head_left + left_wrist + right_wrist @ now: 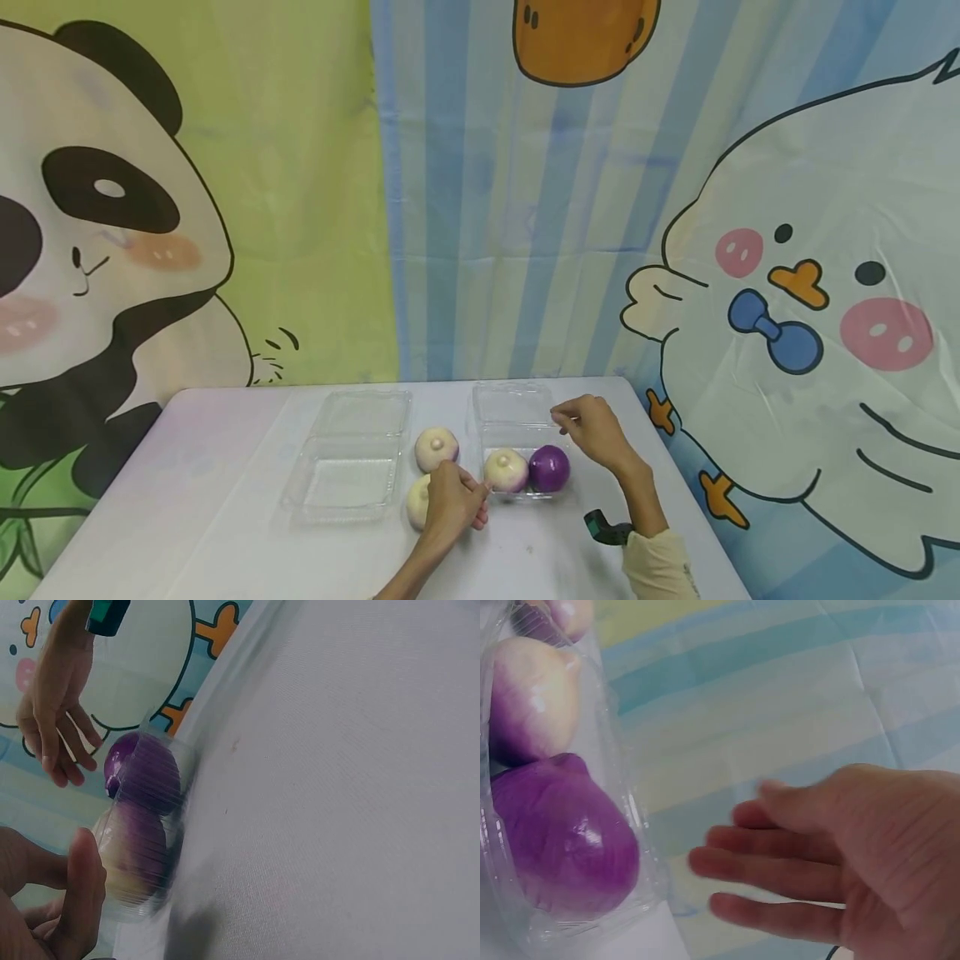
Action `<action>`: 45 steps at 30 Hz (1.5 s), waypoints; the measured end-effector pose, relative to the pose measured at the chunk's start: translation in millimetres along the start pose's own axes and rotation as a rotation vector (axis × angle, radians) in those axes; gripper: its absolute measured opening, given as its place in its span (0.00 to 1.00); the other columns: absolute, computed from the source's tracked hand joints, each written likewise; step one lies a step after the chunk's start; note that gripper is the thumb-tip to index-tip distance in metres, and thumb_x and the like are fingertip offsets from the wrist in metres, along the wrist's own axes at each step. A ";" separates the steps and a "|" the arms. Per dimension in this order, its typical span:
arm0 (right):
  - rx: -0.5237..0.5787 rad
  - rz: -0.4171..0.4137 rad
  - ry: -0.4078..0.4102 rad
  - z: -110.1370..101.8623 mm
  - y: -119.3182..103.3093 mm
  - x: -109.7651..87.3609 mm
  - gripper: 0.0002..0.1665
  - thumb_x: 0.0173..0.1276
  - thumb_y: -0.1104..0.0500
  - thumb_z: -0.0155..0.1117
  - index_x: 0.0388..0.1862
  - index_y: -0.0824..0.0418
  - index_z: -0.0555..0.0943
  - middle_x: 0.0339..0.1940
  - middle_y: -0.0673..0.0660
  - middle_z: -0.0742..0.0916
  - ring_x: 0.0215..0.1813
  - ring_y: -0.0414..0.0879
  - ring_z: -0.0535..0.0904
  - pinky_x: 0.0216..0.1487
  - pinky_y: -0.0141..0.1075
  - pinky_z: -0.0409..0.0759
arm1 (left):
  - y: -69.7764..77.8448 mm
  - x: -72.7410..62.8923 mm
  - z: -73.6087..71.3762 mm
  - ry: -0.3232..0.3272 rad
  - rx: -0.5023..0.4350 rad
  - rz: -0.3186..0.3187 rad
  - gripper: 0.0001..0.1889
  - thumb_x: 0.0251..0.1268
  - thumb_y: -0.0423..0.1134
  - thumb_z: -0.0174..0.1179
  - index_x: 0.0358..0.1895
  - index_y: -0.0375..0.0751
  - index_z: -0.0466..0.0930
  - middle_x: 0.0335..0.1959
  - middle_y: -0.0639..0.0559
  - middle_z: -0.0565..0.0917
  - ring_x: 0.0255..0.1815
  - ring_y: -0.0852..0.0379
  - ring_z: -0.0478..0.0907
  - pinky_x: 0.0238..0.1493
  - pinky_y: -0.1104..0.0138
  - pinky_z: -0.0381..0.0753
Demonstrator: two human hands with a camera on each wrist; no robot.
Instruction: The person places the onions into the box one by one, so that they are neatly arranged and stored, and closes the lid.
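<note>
Head view puts the left hand [453,500] low over the table [217,517], just beside the front left corner of the right container [498,437] — its fingers loosely bent, with nothing seen in them; whether the fingertips touch the rim I cannot tell. The right hand [592,429] hangs by the right side of that container's lid [513,406], released, and the right wrist view shows its fingers slack and bare. A dark wrist camera [607,529] sits above the sleeve [660,567] on that arm.

In the right container a pale onion [506,471] and a purple onion [550,469] lie side by side. Left of it, on the table, are a far loose onion [437,450] and a near loose onion [417,502], the latter partly hidden by the left hand. Farther toward the table's left edge stands the left container [352,483], holding nothing.

By my judgement the work is about half done: two onions are in, two remain out, and both lids are folded back toward the table's far edge. Counted: four onions — three pale, one fully purple — and two clear containers. Behind hangs a backdrop [487,250] with a panda and a chick.
</note>
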State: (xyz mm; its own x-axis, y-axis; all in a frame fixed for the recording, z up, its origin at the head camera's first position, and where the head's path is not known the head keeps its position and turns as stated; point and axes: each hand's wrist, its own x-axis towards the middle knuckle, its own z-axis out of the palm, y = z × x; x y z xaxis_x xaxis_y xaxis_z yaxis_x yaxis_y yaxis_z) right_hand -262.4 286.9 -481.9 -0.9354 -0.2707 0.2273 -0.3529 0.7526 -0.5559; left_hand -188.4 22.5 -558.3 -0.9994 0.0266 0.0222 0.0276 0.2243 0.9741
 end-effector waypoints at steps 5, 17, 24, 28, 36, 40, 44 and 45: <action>0.032 0.083 0.182 5.8 12.2 4.5 0.10 0.81 0.63 0.67 0.48 0.66 0.93 0.36 0.61 0.96 0.23 0.44 0.89 0.27 0.32 0.83 | 1.0 -0.3 0.0 0.002 0.001 -0.004 0.11 0.66 0.25 0.71 0.24 0.28 0.84 0.12 0.48 0.84 0.07 0.58 0.81 0.13 0.60 0.87; 0.292 0.210 0.198 25.6 50.6 6.4 0.14 0.85 0.62 0.61 0.57 0.70 0.89 0.42 0.70 0.93 0.38 0.65 0.89 0.30 0.36 0.91 | 1.9 -0.5 0.7 0.011 0.000 -0.011 0.11 0.66 0.25 0.72 0.24 0.27 0.85 0.11 0.49 0.84 0.07 0.58 0.81 0.12 0.60 0.87; 0.338 0.289 0.138 36.9 64.0 8.9 0.21 0.88 0.61 0.56 0.68 0.77 0.81 0.54 0.74 0.90 0.54 0.65 0.89 0.50 0.49 0.95 | 1.4 1.8 0.4 0.012 0.011 -0.012 0.11 0.66 0.26 0.72 0.24 0.30 0.85 0.11 0.50 0.84 0.07 0.59 0.81 0.12 0.63 0.86; 0.412 0.328 0.099 43.8 68.8 10.0 0.23 0.90 0.61 0.53 0.70 0.79 0.78 0.60 0.77 0.88 0.61 0.68 0.87 0.60 0.53 0.93 | 1.0 1.9 0.0 0.009 0.016 -0.017 0.11 0.66 0.26 0.72 0.24 0.30 0.85 0.11 0.50 0.84 0.07 0.60 0.81 0.12 0.63 0.86; 0.512 0.343 0.089 49.5 69.2 11.7 0.25 0.91 0.61 0.51 0.74 0.78 0.74 0.65 0.77 0.86 0.64 0.69 0.85 0.66 0.57 0.90 | 1.4 0.2 -0.2 0.006 0.005 -0.002 0.11 0.66 0.25 0.71 0.24 0.30 0.84 0.12 0.49 0.84 0.08 0.58 0.81 0.12 0.61 0.87; 0.509 0.341 0.090 48.7 66.0 11.9 0.26 0.90 0.59 0.52 0.76 0.76 0.73 0.67 0.76 0.86 0.66 0.69 0.85 0.67 0.57 0.89 | 1.5 1.3 0.4 0.006 0.002 -0.017 0.11 0.66 0.25 0.71 0.24 0.30 0.84 0.12 0.50 0.84 0.07 0.59 0.81 0.13 0.61 0.87; 0.519 0.338 0.100 48.3 63.9 12.2 0.27 0.90 0.58 0.54 0.77 0.75 0.73 0.67 0.76 0.86 0.68 0.70 0.84 0.68 0.59 0.89 | 1.7 1.7 0.5 0.005 0.001 -0.024 0.11 0.66 0.25 0.71 0.24 0.30 0.84 0.12 0.50 0.84 0.07 0.59 0.81 0.12 0.62 0.87; 0.518 0.339 0.103 48.4 63.7 12.4 0.27 0.90 0.58 0.54 0.77 0.74 0.73 0.67 0.76 0.86 0.68 0.70 0.84 0.68 0.59 0.89 | 1.7 1.6 0.5 0.005 0.003 -0.025 0.11 0.66 0.25 0.71 0.24 0.30 0.84 0.12 0.50 0.84 0.07 0.59 0.81 0.12 0.62 0.87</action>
State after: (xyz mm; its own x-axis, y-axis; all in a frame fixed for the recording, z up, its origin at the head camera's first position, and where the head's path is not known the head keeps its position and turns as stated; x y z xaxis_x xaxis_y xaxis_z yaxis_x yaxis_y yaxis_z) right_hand -297.5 302.4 -553.2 -0.9994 0.0107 0.0316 -0.0249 0.3908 -0.9201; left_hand -189.9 23.4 -556.7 -0.9999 0.0160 -0.0006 0.0031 0.2274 0.9738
